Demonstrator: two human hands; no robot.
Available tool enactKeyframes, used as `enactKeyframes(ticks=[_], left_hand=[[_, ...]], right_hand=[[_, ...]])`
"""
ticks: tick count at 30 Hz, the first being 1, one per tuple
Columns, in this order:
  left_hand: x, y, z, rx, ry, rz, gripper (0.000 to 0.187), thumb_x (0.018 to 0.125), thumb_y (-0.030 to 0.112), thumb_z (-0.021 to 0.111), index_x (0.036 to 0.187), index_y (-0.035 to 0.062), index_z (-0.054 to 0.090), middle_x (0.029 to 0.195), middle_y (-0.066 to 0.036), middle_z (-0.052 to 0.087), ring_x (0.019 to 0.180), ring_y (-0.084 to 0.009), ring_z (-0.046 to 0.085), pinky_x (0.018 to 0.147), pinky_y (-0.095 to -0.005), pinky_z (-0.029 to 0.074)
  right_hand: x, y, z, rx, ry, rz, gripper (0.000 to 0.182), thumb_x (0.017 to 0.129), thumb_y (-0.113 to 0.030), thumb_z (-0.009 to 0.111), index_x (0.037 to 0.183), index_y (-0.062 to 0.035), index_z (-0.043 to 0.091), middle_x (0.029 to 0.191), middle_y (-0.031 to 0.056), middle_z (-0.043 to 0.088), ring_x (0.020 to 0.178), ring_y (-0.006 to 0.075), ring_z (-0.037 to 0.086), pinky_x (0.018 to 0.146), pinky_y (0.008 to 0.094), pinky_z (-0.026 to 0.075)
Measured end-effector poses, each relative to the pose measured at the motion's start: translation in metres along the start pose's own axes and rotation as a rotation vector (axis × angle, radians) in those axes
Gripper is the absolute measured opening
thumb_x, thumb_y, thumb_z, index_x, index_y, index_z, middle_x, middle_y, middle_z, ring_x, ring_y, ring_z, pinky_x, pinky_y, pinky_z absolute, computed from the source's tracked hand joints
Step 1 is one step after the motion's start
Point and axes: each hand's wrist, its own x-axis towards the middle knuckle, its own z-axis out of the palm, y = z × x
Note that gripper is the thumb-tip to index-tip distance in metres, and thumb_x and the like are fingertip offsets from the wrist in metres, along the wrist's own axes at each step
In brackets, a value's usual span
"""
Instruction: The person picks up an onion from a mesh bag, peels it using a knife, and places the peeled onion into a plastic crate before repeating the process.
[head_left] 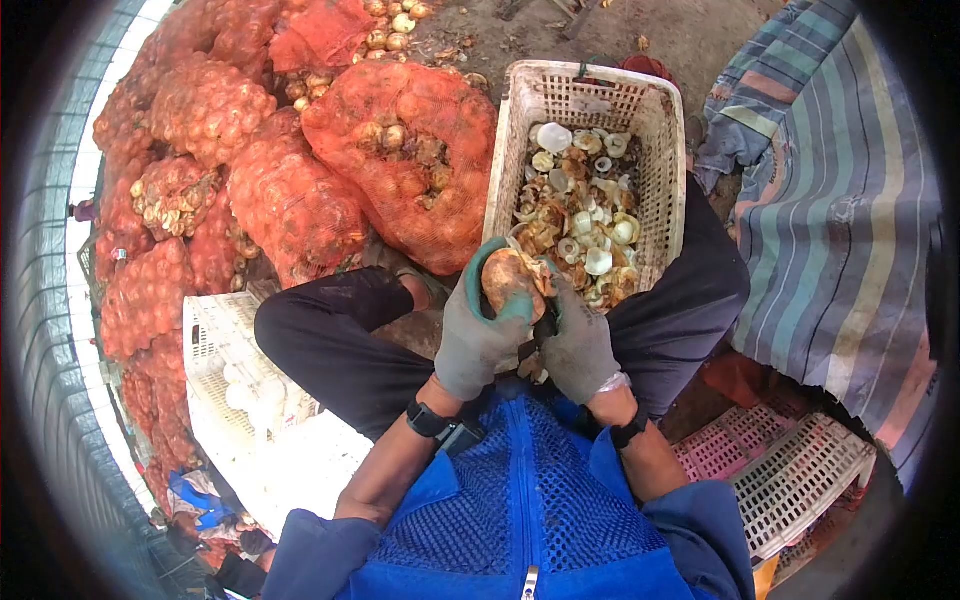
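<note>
A brown-skinned onion (510, 280) is held in front of my lap. My left hand (478, 335), in a grey and green glove, wraps its fingers and thumb around it. Against the onion's right side, where loose skin sticks up, rests my gloved right hand (578, 340) with its fingers closed. A small dark shape shows between the two hands; what the right hand grips is mostly hidden. Just beyond, between my knees, stands a white plastic crate (663, 150) holding onion skins and cut onion ends (585, 215).
Red mesh sacks of onions (400, 150) are piled ahead and to the left. A white crate (215, 335) with pale, overexposed contents sits left of my leg. Striped cloth (840, 220) hangs at right, above another crate (800, 480). Loose onions (400, 25) lie behind the sacks.
</note>
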Motion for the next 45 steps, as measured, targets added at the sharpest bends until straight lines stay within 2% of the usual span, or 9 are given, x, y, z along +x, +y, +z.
enactKeyframes(ticks=[6,9,13,16,18,25,32,40,45], left_hand=[[-0.002,-0.014,-0.015,-0.286,-0.128,-0.078,0.071,0.106,0.032,0.074,0.163,-0.0056,0.052,0.146,-0.011,0.069,0.134,-0.0181,0.065,0.119,-0.0358,0.051],[-0.008,0.0,-0.017,-0.413,-0.101,-0.165,0.072,0.109,0.035,0.072,0.164,-0.006,0.051,0.15,-0.011,0.068,0.135,-0.0196,0.066,0.119,-0.0365,0.051],[-0.01,0.013,-0.042,0.56,-0.092,0.434,0.071,0.113,0.035,0.067,0.168,-0.0053,0.047,0.155,-0.012,0.065,0.139,-0.0207,0.064,0.121,-0.0376,0.05],[-0.001,0.013,-0.041,0.265,-0.097,0.308,0.074,0.113,0.034,0.067,0.171,-0.0046,0.043,0.158,-0.012,0.063,0.142,-0.02,0.063,0.123,-0.0375,0.049],[0.002,0.015,-0.023,-0.521,-0.161,0.025,0.076,0.113,0.033,0.068,0.173,-0.0041,0.04,0.159,-0.012,0.061,0.142,-0.019,0.062,0.124,-0.0373,0.048],[0.004,0.002,-0.026,-0.151,-0.074,0.07,0.069,0.115,0.028,0.067,0.171,-0.0029,0.043,0.157,-0.009,0.062,0.141,-0.0181,0.061,0.125,-0.0376,0.047],[0.007,-0.006,-0.021,-0.42,-0.038,-0.092,0.065,0.111,0.025,0.071,0.166,-0.0028,0.05,0.152,-0.009,0.065,0.138,-0.0174,0.063,0.122,-0.0375,0.05],[-0.002,0.001,-0.014,-0.024,-0.011,0.051,0.072,0.1,0.017,0.08,0.164,-0.0009,0.053,0.149,-0.01,0.067,0.135,-0.0181,0.065,0.118,-0.0368,0.053],[0.005,-0.005,-0.017,-0.279,0.001,-0.032,0.069,0.101,0.017,0.078,0.163,-0.001,0.053,0.148,-0.011,0.068,0.134,-0.018,0.066,0.118,-0.037,0.054]], right_hand=[[0.006,0.017,0.007,-0.098,0.071,-0.195,0.062,0.099,-0.007,0.076,0.156,-0.001,0.055,0.121,0.0347,0.075,0.107,0.0503,0.077,0.088,0.0546,0.062],[0.014,0.038,0.0,-0.203,-0.144,0.14,0.064,0.099,-0.007,0.075,0.16,-0.0043,0.055,0.112,0.0322,0.077,0.102,0.0483,0.077,0.088,0.0544,0.062],[0.024,0.018,-0.023,0.012,-0.015,0.249,0.068,0.103,-0.01,0.071,0.167,-0.0088,0.051,0.118,0.0305,0.078,0.105,0.0501,0.077,0.091,0.0577,0.062],[0.027,-0.004,-0.022,-0.025,0.098,0.05,0.067,0.101,-0.007,0.072,0.165,-0.0078,0.053,0.127,0.03,0.077,0.107,0.0472,0.079,0.089,0.0538,0.064],[0.022,-0.028,-0.028,-0.01,0.042,0.078,0.071,0.096,-0.002,0.073,0.165,-0.004,0.053,0.132,0.0295,0.076,0.103,0.0461,0.08,0.086,0.0503,0.066],[0.002,-0.034,-0.01,-0.05,0.012,-0.086,0.076,0.096,-0.006,0.071,0.168,-0.0012,0.047,0.104,0.0245,0.075,0.086,0.0465,0.076,0.08,0.0542,0.062],[-0.004,-0.026,-0.005,-0.031,-0.019,-0.029,0.067,0.096,-0.014,0.076,0.158,0.0021,0.056,0.1,0.0223,0.077,0.08,0.0435,0.077,0.072,0.0535,0.063],[0.014,-0.019,0.003,0.092,-0.025,0.071,0.068,0.099,-0.01,0.075,0.163,-0.0031,0.053,0.135,0.0325,0.074,0.118,0.0521,0.075,0.099,0.0559,0.061],[0.007,-0.038,-0.01,-0.021,-0.032,-0.007,0.069,0.1,-0.006,0.07,0.166,-0.0035,0.049,0.106,0.0252,0.077,0.097,0.0486,0.077,0.084,0.0559,0.062]])
